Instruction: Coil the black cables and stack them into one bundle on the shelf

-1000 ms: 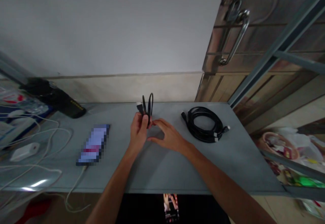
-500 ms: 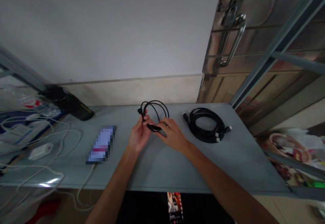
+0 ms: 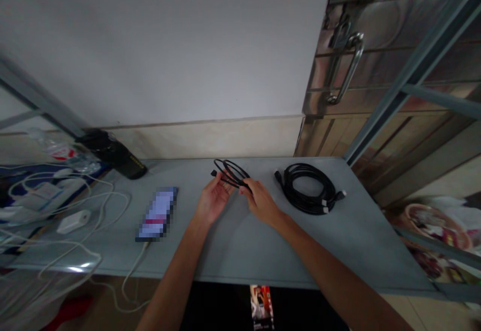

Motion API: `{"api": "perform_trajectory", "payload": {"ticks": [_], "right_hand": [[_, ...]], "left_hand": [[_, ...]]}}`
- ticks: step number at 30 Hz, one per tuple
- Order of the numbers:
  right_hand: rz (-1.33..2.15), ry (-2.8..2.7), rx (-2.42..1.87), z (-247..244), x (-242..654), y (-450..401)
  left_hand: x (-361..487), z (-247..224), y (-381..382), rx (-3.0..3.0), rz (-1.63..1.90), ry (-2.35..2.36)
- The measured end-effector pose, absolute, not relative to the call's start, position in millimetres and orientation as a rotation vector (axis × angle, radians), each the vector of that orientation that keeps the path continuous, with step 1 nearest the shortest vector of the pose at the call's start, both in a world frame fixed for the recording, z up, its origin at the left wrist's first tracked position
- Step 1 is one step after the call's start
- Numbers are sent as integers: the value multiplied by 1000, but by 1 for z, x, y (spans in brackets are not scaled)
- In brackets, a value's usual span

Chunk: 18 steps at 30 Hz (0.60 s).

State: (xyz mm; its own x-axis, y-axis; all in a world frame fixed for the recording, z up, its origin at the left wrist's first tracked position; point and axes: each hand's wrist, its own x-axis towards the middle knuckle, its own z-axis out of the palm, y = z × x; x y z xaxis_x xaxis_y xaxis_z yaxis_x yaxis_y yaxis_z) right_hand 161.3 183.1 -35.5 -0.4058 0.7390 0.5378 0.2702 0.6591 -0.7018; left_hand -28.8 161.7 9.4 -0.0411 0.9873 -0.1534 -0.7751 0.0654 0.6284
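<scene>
A thin black cable (image 3: 235,167) is gathered in long loops between my two hands, raised over the grey tabletop (image 3: 240,251). My right hand (image 3: 262,205) pinches the bundled strands at their right end. On the other side, my left hand (image 3: 213,200) has its palm turned up, with thumb and curled fingers about the loops' left part. A small black plug (image 3: 214,173) sticks out just above the left thumb. To the right of my right hand lies a thicker coiled black cable (image 3: 306,188), its connectors pointing outward.
A phone (image 3: 158,213) with a white cord lies left of my hands. Farther left are a black bottle (image 3: 112,153), a clear plastic bottle (image 3: 63,150), a white adapter (image 3: 74,222) and tangled white cables. A wall backs the table; a metal bed-frame post (image 3: 379,115) rises at right.
The cable's rounded loops have become a flatter, narrower bundle. My right hand has shifted slightly right and now holds the bundle's right end. The view has shifted a little.
</scene>
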Motion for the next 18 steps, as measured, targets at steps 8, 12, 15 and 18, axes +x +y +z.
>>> {"api": "perform_trajectory", "payload": {"ticks": [8,12,15,18], "right_hand": [[951,-1622,-783,-18,172,192],[962,-1476,-811,-11,179,198],[936,-1448,-815,-6,183,200],[982,-1420,-802,-4,184,201]], "left_hand": [[-47,2,164,295,1587,699],[-59,-1,165,219,1656,692],[-63,-3,165,200,1675,708],[-64,-7,166,217,1670,726]]}}
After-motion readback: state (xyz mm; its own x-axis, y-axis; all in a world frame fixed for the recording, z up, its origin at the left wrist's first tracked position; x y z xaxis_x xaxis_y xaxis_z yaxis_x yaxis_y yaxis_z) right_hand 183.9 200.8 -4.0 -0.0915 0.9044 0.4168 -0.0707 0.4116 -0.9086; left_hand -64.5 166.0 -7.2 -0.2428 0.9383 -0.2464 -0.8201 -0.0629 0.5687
